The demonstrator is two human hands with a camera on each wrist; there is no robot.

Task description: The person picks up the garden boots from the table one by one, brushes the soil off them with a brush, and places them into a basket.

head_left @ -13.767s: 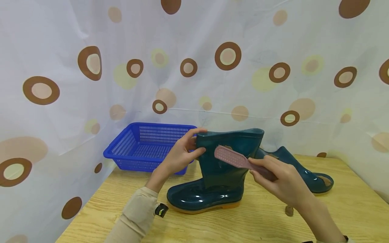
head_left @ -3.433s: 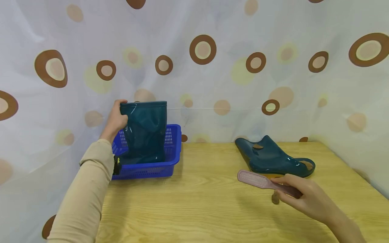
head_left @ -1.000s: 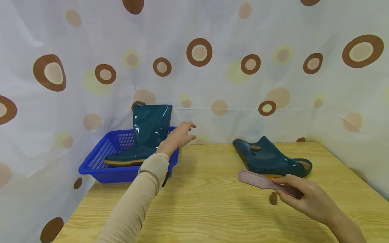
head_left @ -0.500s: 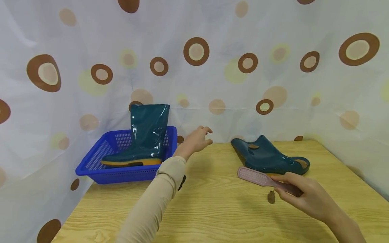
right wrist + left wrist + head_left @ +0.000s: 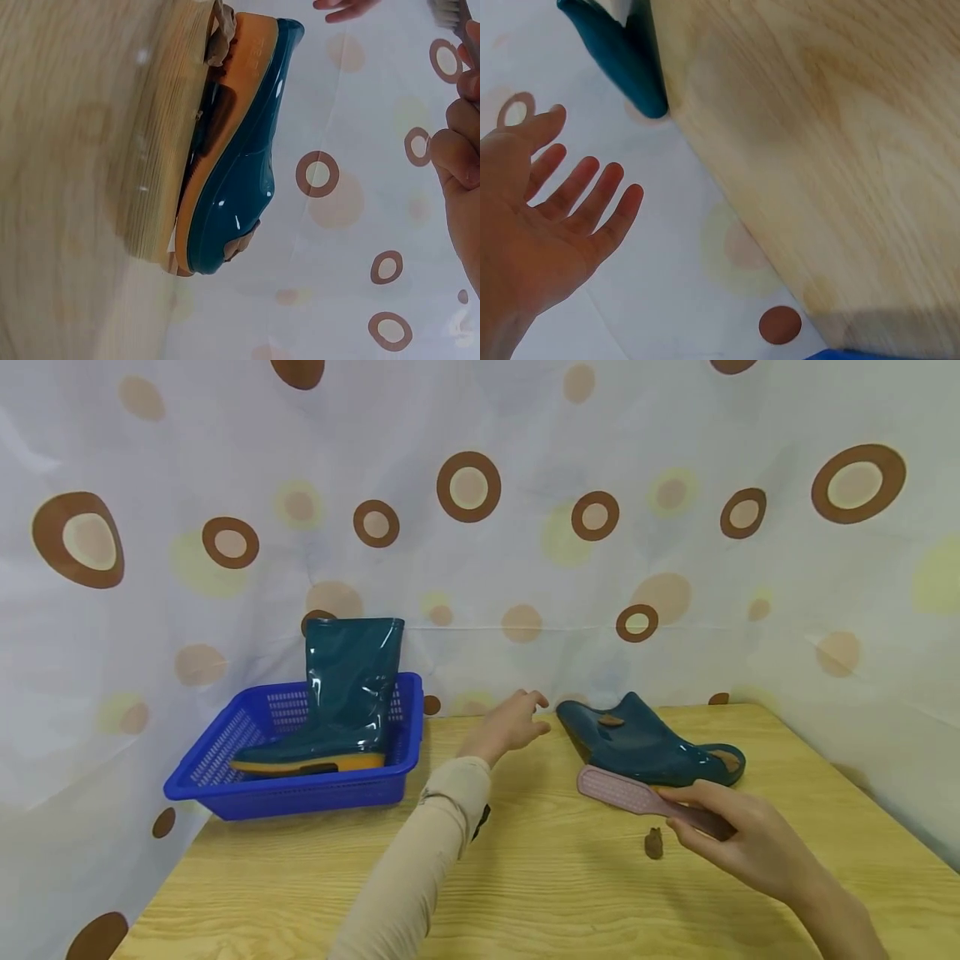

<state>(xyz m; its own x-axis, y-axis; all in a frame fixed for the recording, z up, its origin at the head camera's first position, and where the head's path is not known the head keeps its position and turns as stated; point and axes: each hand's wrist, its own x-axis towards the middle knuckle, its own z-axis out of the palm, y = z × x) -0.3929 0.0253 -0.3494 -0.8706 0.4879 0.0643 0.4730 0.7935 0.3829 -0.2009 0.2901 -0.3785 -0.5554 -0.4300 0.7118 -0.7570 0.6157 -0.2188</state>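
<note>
My left hand (image 5: 510, 724) reaches across the table in the head view, fingers spread and loosely bent, holding nothing. In the left wrist view, the same hand (image 5: 562, 217) is apart from the upper edge of a boot (image 5: 626, 64). That dark teal rubber boot (image 5: 637, 745) lies on its side at the back right, with brown mud-like patches on its shaft and toe. Its orange sole (image 5: 244, 75) shows in the right wrist view. My right hand (image 5: 757, 839) grips a pinkish brush (image 5: 618, 791) by the handle, in front of the lying boot; bristles (image 5: 447, 11) show in the right wrist view.
A matching boot (image 5: 352, 681) stands upright in the blue plastic basket (image 5: 300, 797) at the back left. A small brown lump (image 5: 654, 843) lies on the wooden table (image 5: 540, 893) below the brush. A dotted curtain (image 5: 525, 435) bounds the back and sides.
Earlier, my left hand held the upright boot against the brush, then set it in the basket. It has let go and moved right, near the lying boot. My right hand keeps the brush.
</note>
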